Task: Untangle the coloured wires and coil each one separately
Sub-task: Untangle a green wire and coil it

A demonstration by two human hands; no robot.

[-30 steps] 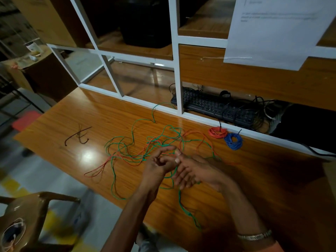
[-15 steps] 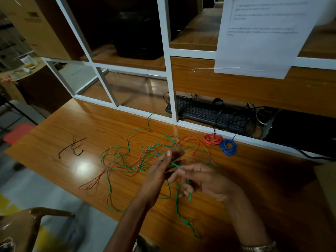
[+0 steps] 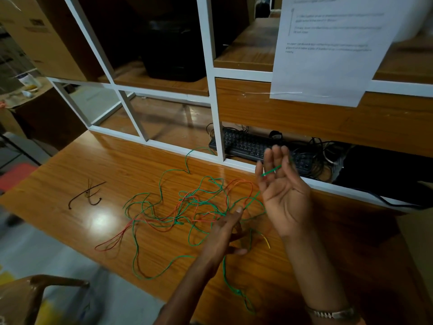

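We are looking down at a wooden worktop (image 3: 70, 174) where a green wire (image 3: 161, 191) and a red wire (image 3: 121, 235) are lying tangled together in loose loops. The right hand (image 3: 283, 191) is rising above the tangle with its palm up and fingers spread apart, and a stretch of the green wire is crossing its fingers and running down to the left hand (image 3: 225, 233). The left hand is hovering low over the near side of the tangle, its fingertips pinching the green wire. More green wire is trailing toward the near edge below the left wrist. A few dark wires (image 3: 87, 195) are lying well apart to the left. A keyboard (image 3: 241, 145) is sitting behind the white frame (image 3: 218, 113).
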